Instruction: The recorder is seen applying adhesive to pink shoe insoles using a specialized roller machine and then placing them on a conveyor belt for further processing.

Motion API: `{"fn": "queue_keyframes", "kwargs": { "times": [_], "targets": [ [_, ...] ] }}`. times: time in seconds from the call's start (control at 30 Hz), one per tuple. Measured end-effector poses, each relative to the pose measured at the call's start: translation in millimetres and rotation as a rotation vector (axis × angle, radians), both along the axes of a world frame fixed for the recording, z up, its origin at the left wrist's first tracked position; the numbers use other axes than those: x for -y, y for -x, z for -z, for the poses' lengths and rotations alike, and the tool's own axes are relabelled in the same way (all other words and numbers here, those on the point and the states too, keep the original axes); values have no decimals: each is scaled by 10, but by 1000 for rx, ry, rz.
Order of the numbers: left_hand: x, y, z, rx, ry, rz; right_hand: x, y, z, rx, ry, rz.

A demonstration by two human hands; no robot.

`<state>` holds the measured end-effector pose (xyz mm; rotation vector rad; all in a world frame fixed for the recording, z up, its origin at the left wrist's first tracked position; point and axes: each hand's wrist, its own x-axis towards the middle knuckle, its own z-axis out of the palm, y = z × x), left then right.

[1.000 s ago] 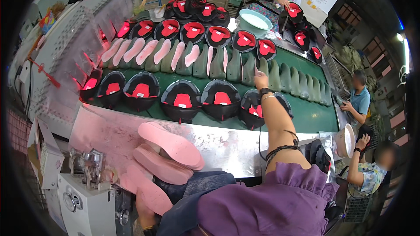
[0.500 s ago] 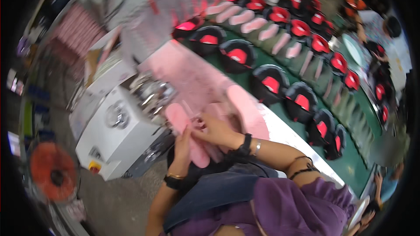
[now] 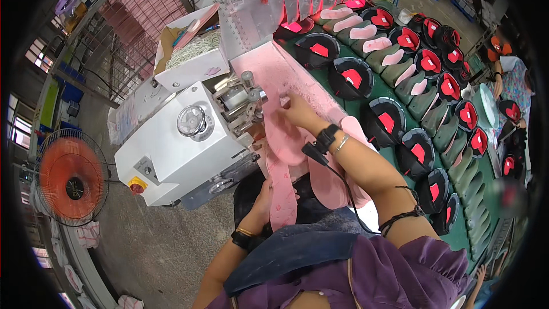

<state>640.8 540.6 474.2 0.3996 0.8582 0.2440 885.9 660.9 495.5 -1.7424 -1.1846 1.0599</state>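
Observation:
My left hand (image 3: 262,203) is closed on the edge of a long pink insole (image 3: 281,194) with faint red marks, held upright below the machine's rollers. Farther up, my right hand (image 3: 302,113) reaches over the pink bench, fingers pinched by the upper part of another pink insole (image 3: 287,146). A small pale bit shows at those fingertips; I cannot make out what they grip. More pink insoles (image 3: 329,182) lie beneath my right forearm. Left of both hands stands a white machine (image 3: 182,143) with metal rollers (image 3: 235,98) facing the insoles.
A green table (image 3: 347,103) at the right carries rows of black shoe uppers (image 3: 350,78) with red linings and grey-green shoe forms (image 3: 424,103). Behind the machine sits a white box (image 3: 197,51) of strings. An orange fan (image 3: 71,180) stands left; another person's arm (image 3: 498,83) shows far right.
My hands have parted: the right moved up and away over the bench, while the left lowered with an insole. The view has shifted and sharpened.

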Motion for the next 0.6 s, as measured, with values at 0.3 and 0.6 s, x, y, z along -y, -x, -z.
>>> {"fn": "queue_keyframes", "kwargs": {
  "times": [0.3, 0.6],
  "targets": [
    [-65, -47, 100, 59, 9, 101, 444, -326, -29, 353, -158, 20],
    [-45, -60, 29, 31, 32, 84, 410, -186, 105, 360, -91, 110]
  ]
}}
